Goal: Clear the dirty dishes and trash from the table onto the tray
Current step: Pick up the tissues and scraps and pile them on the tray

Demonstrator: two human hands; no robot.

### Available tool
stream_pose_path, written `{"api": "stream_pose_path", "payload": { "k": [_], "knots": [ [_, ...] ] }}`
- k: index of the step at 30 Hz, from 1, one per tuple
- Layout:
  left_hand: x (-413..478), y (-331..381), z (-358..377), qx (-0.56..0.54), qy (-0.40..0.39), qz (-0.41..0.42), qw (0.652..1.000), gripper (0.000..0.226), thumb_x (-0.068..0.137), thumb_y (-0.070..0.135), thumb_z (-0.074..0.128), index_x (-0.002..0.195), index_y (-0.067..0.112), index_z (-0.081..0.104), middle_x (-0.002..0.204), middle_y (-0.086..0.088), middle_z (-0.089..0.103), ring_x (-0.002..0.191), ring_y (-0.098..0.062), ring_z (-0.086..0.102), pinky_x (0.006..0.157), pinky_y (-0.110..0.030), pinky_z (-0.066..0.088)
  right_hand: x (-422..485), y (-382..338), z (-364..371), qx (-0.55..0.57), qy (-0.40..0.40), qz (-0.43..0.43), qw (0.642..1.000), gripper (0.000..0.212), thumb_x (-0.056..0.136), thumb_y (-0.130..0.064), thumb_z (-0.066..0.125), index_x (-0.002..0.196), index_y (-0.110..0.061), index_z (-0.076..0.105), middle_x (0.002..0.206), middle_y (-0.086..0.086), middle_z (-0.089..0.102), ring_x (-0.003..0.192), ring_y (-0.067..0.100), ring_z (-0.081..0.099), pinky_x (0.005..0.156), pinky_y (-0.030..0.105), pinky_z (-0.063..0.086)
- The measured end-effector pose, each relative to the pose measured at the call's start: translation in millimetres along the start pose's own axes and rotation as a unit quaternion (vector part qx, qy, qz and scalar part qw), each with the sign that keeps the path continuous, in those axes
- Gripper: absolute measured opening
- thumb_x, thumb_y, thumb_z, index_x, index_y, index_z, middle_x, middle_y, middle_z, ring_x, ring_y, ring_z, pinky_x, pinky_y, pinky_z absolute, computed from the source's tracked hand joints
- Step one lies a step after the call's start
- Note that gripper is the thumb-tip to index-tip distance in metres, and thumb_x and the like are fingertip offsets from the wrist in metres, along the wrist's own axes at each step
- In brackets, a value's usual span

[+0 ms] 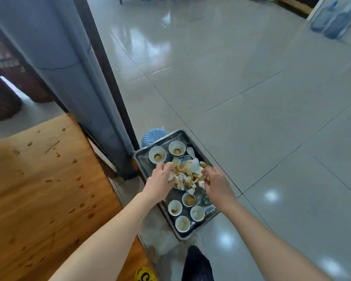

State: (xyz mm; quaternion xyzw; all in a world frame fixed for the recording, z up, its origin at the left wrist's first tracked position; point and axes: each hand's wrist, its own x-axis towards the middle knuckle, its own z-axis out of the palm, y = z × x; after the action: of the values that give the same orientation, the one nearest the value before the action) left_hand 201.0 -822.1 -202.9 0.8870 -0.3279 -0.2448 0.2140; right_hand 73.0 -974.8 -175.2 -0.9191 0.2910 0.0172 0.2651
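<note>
The left hand (159, 179) and the right hand (215, 182) close in from opposite sides on a heap of soiled napkins (187, 173). The fingers of both curl into the crumpled paper and grip it. Holding it from two sides looks like a way to bunch the loose pieces together and keep them from sliding off as they are pressed down.

The heap sits in the middle of the metal tray (144, 166), on what seems to be a dark-rimmed plate (178, 188), mostly hidden beneath it. The paper is white, stained yellow-brown, torn and wadded, so it will likely shed scraps if it is let go carelessly.

Around it the dishes are grouped to leave the centre free. Two small white bowls (157, 155) with brown dregs stand at the far end, with a white spoon (190, 152) just beside them. Four more small bowls (182, 223) cluster at the near end, upright and close together.

The tray rests low, beside the wooden worktop (39, 189) and above a blue ribbed object (150, 136); what carries it is hidden. The part of the worktop in view shows brown drips and smears. Judging by this, the clearing is near its end, with the trash being settled on the tray over the tiled floor (251, 118).
</note>
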Motion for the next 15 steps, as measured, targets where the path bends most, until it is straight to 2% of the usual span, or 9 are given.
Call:
{"api": "stream_pose_path", "payload": {
  "k": [4, 8, 12, 15],
  "knots": [
    [39.4, 8.1, 12.4, -0.026, 0.0, -0.058, 0.998, 0.032, 0.093, 0.022, 0.056, 0.121, 0.02, 0.043, 0.131, -0.005, 0.037, 0.106, -0.027, 0.05, 0.087, -0.047, 0.05, 55.2, 18.4, 3.3, -0.002, -0.042, -0.024, 0.999, 0.027, 0.087, 0.004, 0.052, 0.11, -0.01, 0.059, 0.107, 0.007, 0.054, 0.096, 0.022, 0.053, 0.081, 0.032, 0.049],
    [76.3, 15.6, 24.6, -0.038, 0.008, -0.091, 0.995, 0.031, 0.094, 0.021, 0.054, 0.122, 0.021, 0.042, 0.136, -0.003, 0.035, 0.114, -0.026, 0.048, 0.086, -0.041, 0.048, 95.6, 35.3, 12.7, 0.013, -0.076, -0.045, 0.996, 0.027, 0.088, 0.003, 0.051, 0.11, -0.011, 0.058, 0.108, 0.005, 0.052, 0.095, 0.02, 0.053, 0.076, 0.027, 0.044],
    [102.8, 16.8, 38.2, -0.032, 0.023, -0.106, 0.994, 0.028, 0.093, 0.017, 0.053, 0.118, 0.022, 0.041, 0.137, 0.0, 0.034, 0.111, -0.027, 0.049, 0.077, -0.037, 0.04, 126.5, 50.6, 28.9, 0.03, -0.105, -0.055, 0.992, 0.028, 0.09, 0.002, 0.05, 0.113, -0.013, 0.057, 0.112, 0.003, 0.05, 0.101, 0.02, 0.052, 0.086, 0.034, 0.05],
    [113.4, 14.4, 46.3, -0.046, 0.022, -0.122, 0.991, 0.031, 0.093, 0.017, 0.054, 0.121, 0.022, 0.042, 0.148, 0.0, 0.027, 0.124, -0.03, 0.044, 0.088, -0.042, 0.04, 138.1, 58.1, 39.5, 0.035, -0.121, -0.063, 0.99, 0.035, 0.09, 0.003, 0.05, 0.12, -0.015, 0.053, 0.116, 0.003, 0.048, 0.104, 0.021, 0.052, 0.088, 0.034, 0.05]
  ]
}}
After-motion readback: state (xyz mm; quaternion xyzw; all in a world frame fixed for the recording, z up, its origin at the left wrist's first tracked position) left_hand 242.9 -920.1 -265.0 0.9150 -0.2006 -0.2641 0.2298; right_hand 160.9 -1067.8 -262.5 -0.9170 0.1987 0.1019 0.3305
